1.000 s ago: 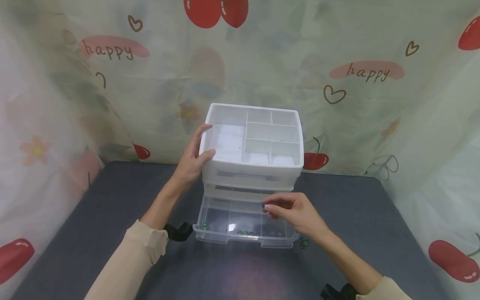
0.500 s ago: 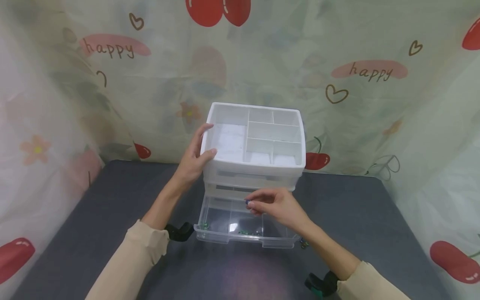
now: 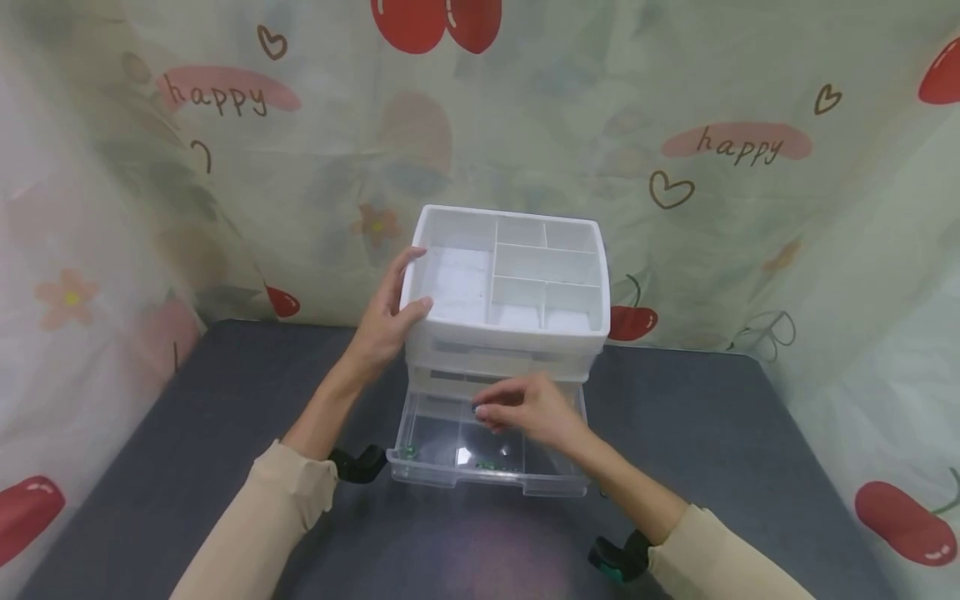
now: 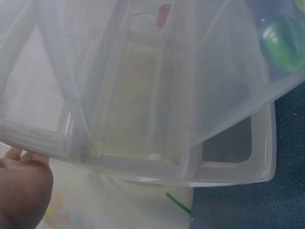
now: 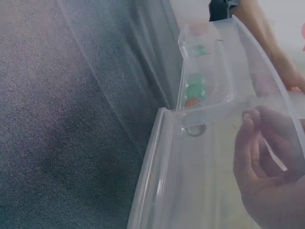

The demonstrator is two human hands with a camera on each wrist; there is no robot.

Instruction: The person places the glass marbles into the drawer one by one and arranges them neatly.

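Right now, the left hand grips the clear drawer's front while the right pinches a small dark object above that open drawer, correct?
No: the head view shows the left hand gripping the white compartment tray instead. The right hand pinches a small dark object above the open clear drawer.

The white organizer (image 3: 502, 335) is smooth, low-sheen plastic; the drawer (image 3: 486, 478) at six o'clock is clear, glossy plastic, the green marbles (image 5: 195, 88) shiny and glasslike. The bench (image 3: 675, 433) looks matt and clothlike; the twelve-o'clock curtain (image 3: 540, 125), creased.

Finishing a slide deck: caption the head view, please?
Left hand grips a white organizer; right hand pinches a small object over its open clear drawer.
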